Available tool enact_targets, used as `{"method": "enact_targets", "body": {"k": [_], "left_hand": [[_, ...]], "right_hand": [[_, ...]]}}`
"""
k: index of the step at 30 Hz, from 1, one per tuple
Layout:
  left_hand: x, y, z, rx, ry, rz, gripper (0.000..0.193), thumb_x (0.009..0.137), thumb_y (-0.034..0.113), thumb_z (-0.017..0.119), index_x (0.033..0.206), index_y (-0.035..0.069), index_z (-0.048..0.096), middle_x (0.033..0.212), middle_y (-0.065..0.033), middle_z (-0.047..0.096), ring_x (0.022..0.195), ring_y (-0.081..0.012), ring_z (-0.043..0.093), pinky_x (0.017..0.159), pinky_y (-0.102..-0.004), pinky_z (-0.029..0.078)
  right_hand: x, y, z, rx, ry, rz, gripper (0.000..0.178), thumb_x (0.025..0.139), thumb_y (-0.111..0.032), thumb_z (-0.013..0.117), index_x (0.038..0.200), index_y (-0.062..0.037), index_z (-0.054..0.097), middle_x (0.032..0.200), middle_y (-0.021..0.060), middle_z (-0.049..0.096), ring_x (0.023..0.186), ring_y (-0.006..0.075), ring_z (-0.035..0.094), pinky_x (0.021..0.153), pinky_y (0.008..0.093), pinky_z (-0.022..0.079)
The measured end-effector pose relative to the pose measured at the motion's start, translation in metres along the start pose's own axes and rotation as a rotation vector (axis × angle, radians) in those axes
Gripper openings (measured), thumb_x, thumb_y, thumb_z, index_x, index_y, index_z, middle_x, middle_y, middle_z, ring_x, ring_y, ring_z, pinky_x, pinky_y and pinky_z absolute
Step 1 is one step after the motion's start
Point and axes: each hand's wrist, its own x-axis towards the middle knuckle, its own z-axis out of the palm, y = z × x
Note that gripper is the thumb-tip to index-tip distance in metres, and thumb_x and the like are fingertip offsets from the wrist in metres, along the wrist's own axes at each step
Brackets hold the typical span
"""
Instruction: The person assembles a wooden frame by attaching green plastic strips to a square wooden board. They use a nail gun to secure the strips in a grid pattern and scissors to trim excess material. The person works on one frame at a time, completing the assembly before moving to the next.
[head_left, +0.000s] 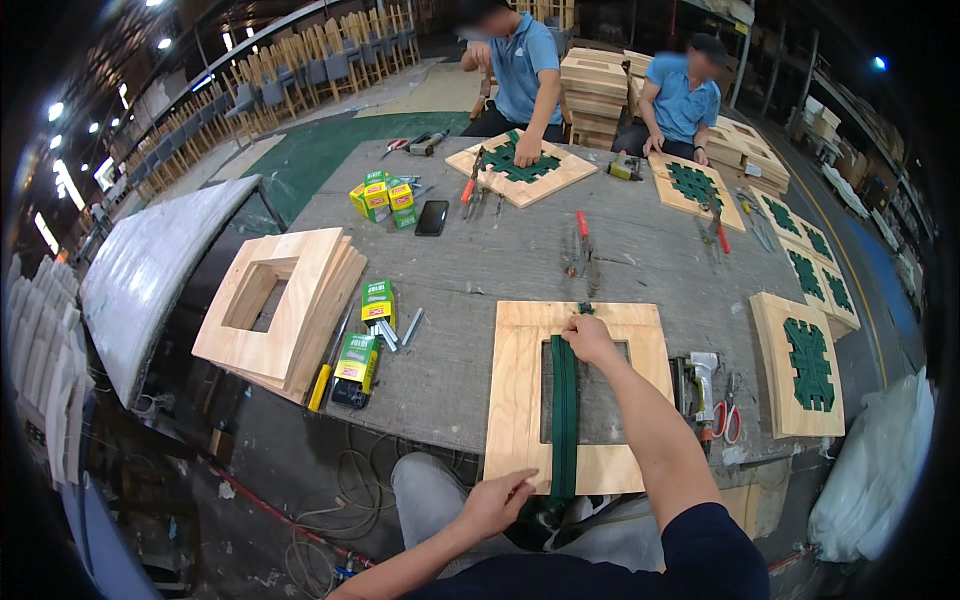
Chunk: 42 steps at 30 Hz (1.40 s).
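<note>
A square plywood frame with a cut-out middle lies in front of me at the table's near edge. Dark green webbing straps run lengthwise across its opening and hang over the near side toward my lap. At the frame's far bar, my right hand is closed on the strap's far end, and a small dark green piece shows just beyond the fingers. My left hand is beside the frame's near bar, left of the webbing, its index finger and thumb apart with nothing visible between them.
Right of the frame lie a staple gun and red-handled scissors. Stacked wooden frames, staple boxes and a yellow-handled tool are at left. Red-handled pliers lie ahead. Two people work across the table; woven panels stand right.
</note>
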Motion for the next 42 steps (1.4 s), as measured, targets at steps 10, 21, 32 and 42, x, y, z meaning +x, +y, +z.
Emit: {"method": "enact_targets", "body": {"k": [10, 21, 32, 42], "left_hand": [[0.158, -0.013, -0.014, 0.417, 0.237, 0.342, 0.04, 0.102, 0.022, 0.061, 0.138, 0.005, 0.06, 0.141, -0.0158, 0.061, 0.138, -0.0465, 0.047, 0.117, -0.0558, 0.035], [0.247, -0.031, -0.007, 0.764, 0.246, 0.298, 0.057, 0.107, 0.04, 0.049, 0.155, 0.01, 0.045, 0.163, -0.0078, 0.042, 0.152, -0.0459, 0.029, 0.123, -0.0648, 0.02], [0.249, -0.021, -0.004, 0.74, 0.267, 0.313, 0.051, 0.107, 0.036, 0.049, 0.153, 0.013, 0.049, 0.161, -0.0048, 0.045, 0.153, -0.044, 0.028, 0.123, -0.0644, 0.019], [0.24, -0.026, -0.019, 0.81, 0.276, 0.226, 0.051, 0.108, 0.037, 0.047, 0.154, 0.015, 0.048, 0.163, -0.0037, 0.04, 0.154, -0.0418, 0.026, 0.124, -0.0642, 0.017]], "right_hand": [[0.017, 0.002, 0.018, -0.008, 0.091, 0.037, 0.016, 0.089, -0.019, 0.075, 0.097, -0.0046, 0.076, 0.097, 0.0172, 0.073, 0.094, 0.0352, 0.07, 0.084, 0.0461, 0.055], [0.018, -0.004, 0.017, 0.022, 0.062, 0.144, 0.018, 0.09, -0.025, 0.078, 0.1, -0.0105, 0.071, 0.101, 0.0116, 0.067, 0.095, 0.0321, 0.068, 0.083, 0.0452, 0.055], [0.02, 0.01, 0.011, -0.023, 0.087, 0.137, 0.02, 0.089, -0.025, 0.078, 0.102, -0.0103, 0.076, 0.098, 0.0107, 0.069, 0.09, 0.0287, 0.069, 0.079, 0.0415, 0.056], [-0.104, 0.124, -0.085, 0.08, 0.657, 0.31, 0.028, 0.094, -0.024, 0.072, 0.107, 0.001, 0.074, 0.095, 0.018, 0.076, 0.086, 0.029, 0.074, 0.077, 0.0396, 0.056]]}}
